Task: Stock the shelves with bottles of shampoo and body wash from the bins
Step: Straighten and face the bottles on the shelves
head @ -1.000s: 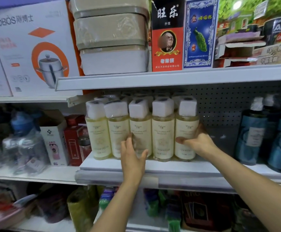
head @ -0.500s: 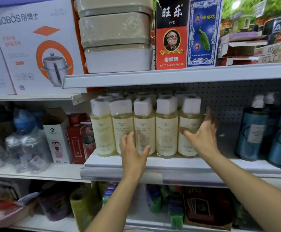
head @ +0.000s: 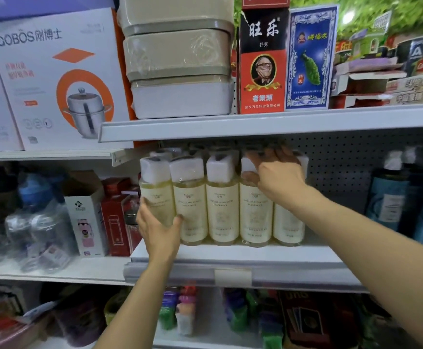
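A front row of pale yellow bottles [head: 221,202] with white wrapped caps stands on the white middle shelf [head: 230,255], with more of them behind. My left hand [head: 159,230] grips the lower part of the leftmost bottle [head: 155,192], thumb on its right side and fingers on its left. My right hand [head: 277,175] lies over the caps of the fourth and fifth bottles with fingers stretched toward the rear row and the thumb against the fourth bottle's neck. It covers most of the fifth bottle's [head: 288,222] cap.
Dark blue pump bottles [head: 386,197] stand at the right of the same shelf, with a gap between them and the yellow row. The upper shelf edge [head: 230,127] hangs just above the caps. Boxes and clear water bottles [head: 41,230] fill the left bay.
My left hand moved left from the middle bottles to the leftmost one and took hold of it. My right hand rose from the rightmost bottle's side to the caps.
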Available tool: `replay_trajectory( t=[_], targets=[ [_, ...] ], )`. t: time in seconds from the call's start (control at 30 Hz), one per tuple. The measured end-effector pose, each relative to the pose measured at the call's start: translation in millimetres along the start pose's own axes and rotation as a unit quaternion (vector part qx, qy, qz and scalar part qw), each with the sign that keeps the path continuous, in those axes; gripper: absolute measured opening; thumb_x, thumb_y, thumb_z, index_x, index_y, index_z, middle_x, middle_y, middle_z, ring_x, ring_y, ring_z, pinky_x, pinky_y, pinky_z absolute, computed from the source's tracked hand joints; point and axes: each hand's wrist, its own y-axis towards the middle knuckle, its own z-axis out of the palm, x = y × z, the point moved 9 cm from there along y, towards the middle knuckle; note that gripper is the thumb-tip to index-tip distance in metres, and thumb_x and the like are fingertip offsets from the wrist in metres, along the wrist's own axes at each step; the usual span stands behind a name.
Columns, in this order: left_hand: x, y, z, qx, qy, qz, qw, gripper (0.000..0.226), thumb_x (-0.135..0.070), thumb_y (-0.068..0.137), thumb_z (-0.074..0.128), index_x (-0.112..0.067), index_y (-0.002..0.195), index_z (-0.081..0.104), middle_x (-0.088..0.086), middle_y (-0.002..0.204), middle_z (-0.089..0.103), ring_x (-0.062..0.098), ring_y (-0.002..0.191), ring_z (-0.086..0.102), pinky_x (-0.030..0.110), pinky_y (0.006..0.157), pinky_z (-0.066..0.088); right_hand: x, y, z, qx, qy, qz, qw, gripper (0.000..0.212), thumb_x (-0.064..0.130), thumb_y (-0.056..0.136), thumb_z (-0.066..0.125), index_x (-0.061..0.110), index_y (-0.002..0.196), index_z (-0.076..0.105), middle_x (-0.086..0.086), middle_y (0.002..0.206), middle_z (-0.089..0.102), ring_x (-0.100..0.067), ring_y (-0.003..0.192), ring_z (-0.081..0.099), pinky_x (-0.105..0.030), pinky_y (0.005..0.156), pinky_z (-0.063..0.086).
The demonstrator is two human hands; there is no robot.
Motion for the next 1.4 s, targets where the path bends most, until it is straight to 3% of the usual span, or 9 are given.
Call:
replay_trajectory(
  t=[0.07,0.2,0.33,0.47,0.63,0.77,1.03,1.3,1.4],
  targets=[
    [6,8,-1,0.044,-0.019,-0.011,0.999,0.101,-0.023,0.085,0.077,-0.034,0.157,0.006,0.003,0.158,0.029,0.026,0.142,0.036,0.055,0.113,0.036,-2,4,1,0.01,0.04,0.007,0.999,0.055,0.052,0.097,0.048,0.029,0.145,0.036,-0.009,0.147,0.043,-0.031,0.137,0.036,-0.04,0.112,0.029],
    [20,17,-2,0.109,-0.038,-0.012,0.993,0.075,-0.01,0.089,0.071,-0.027,0.147,0.028,-0.002,0.139,0.053,0.021,0.13,0.051,0.045,0.109,0.043,-8,6,2,0.016,0.099,0.01,0.995,0.048,0.043,0.096,0.055,0.029,0.14,0.044,-0.006,0.145,0.048,-0.03,0.133,0.041,-0.039,0.108,0.032],
    [27,21,-2,0.092,-0.019,-0.021,0.995,0.079,-0.018,0.086,0.075,-0.031,0.147,0.027,0.001,0.142,0.05,0.024,0.131,0.05,0.056,0.108,0.043,-11,4,3,0.024,0.123,0.015,0.992,0.048,0.041,0.095,0.059,0.03,0.139,0.046,-0.006,0.142,0.051,-0.031,0.13,0.044,-0.041,0.106,0.037],
    [26,19,-1,0.083,-0.011,-0.023,0.996,0.084,-0.02,0.087,0.075,-0.029,0.152,0.022,0.004,0.145,0.044,0.026,0.133,0.047,0.054,0.109,0.042,-13,4,5,0.015,0.112,0.022,0.993,0.052,0.047,0.094,0.057,0.032,0.142,0.042,-0.004,0.143,0.05,-0.03,0.133,0.041,-0.041,0.11,0.032],
    [29,17,-2,0.072,0.001,-0.028,0.997,0.086,-0.023,0.09,0.072,-0.027,0.156,0.017,0.006,0.15,0.038,0.028,0.132,0.047,0.048,0.108,0.04,22,2,2,0.002,0.099,-0.033,0.995,0.072,0.063,0.094,0.043,0.042,0.154,0.012,0.001,0.155,0.028,-0.026,0.144,0.025,-0.041,0.119,0.017],
    [33,18,0,0.085,-0.022,-0.029,0.996,0.083,-0.022,0.089,0.072,-0.029,0.153,0.02,0.003,0.146,0.045,0.026,0.131,0.05,0.048,0.107,0.043,59,13,2,0.016,0.111,-0.085,0.99,0.071,0.063,0.091,0.048,0.045,0.153,0.018,0.01,0.16,0.023,-0.019,0.147,0.02,-0.036,0.12,0.013],
    [37,20,0,0.12,-0.061,-0.035,0.99,0.081,-0.02,0.087,0.074,-0.023,0.15,0.023,0.002,0.139,0.054,0.02,0.126,0.053,0.042,0.105,0.046,58,25,13,0.085,0.165,-0.075,0.98,0.057,0.049,0.092,0.06,0.032,0.144,0.043,-0.001,0.144,0.05,-0.023,0.128,0.048,-0.037,0.104,0.043],
    [42,20,3,0.116,-0.046,-0.045,0.991,0.084,-0.025,0.086,0.076,-0.034,0.148,0.021,-0.002,0.14,0.054,0.02,0.125,0.055,0.046,0.105,0.047,95,28,7,0.009,0.069,-0.126,0.99,0.074,0.062,0.094,0.042,0.038,0.155,0.008,0.006,0.162,0.018,-0.021,0.149,0.015,-0.042,0.12,0.014],
    [43,20,2,0.104,-0.024,-0.045,0.993,0.082,-0.031,0.083,0.077,-0.041,0.144,0.023,-0.004,0.139,0.055,0.019,0.124,0.056,0.051,0.104,0.047,121,35,8,0.007,0.029,-0.16,0.987,0.075,0.065,0.094,0.039,0.037,0.156,0.008,0.006,0.162,0.021,-0.019,0.149,0.014,-0.04,0.117,0.007]
  ],
)
